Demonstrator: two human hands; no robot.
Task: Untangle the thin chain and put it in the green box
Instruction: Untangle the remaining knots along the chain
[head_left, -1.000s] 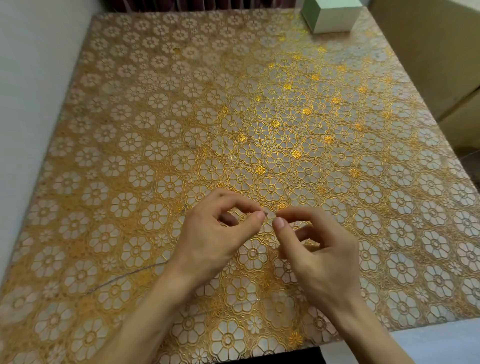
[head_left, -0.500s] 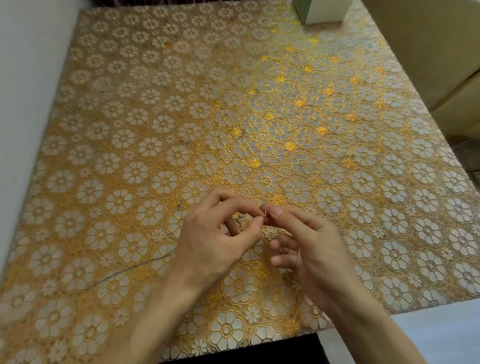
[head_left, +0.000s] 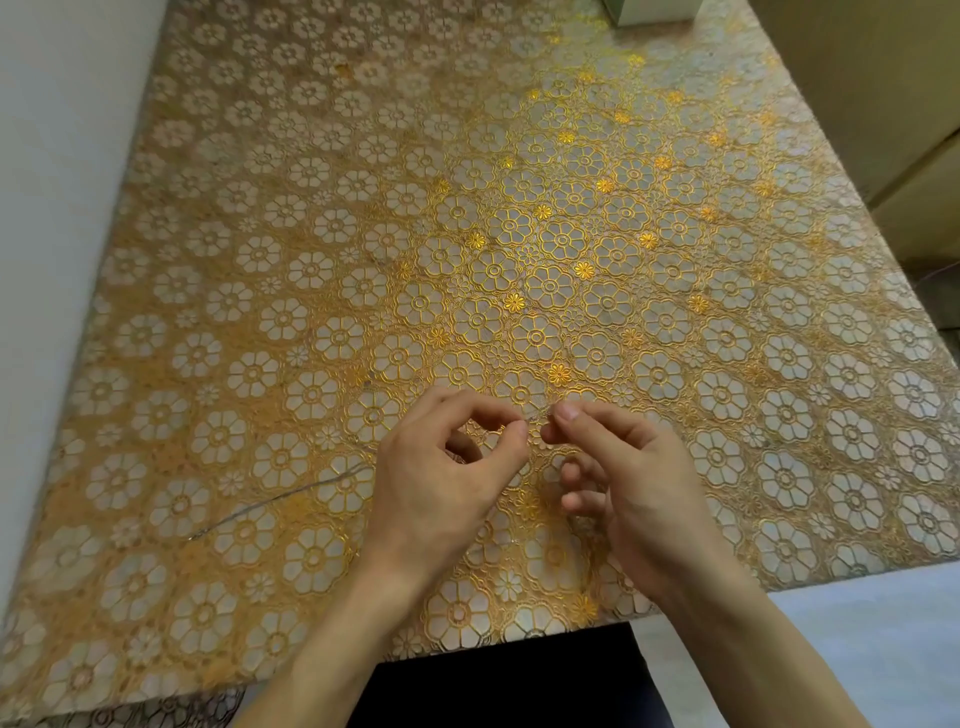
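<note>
A surface (head_left: 322, 218) covered in a gold flower-patterned cloth fills the view, with a pale wall along its left side. Near its front edge the left hand (head_left: 441, 488) and right hand (head_left: 634, 483) meet fingertip to fingertip, each pinching the thin chain (head_left: 280, 500) between thumb and forefinger. A short bit spans the two pinches, and the rest trails left across the cloth. The green box (head_left: 649, 11) sits at the far edge, well apart and only partly in view.

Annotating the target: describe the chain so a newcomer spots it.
Find the gold floral tablecloth, then the left hand near its front edge. The thin chain trails from that hand toward the left: a grey, nearly straight thread, unlike the curly gold pattern.
</note>
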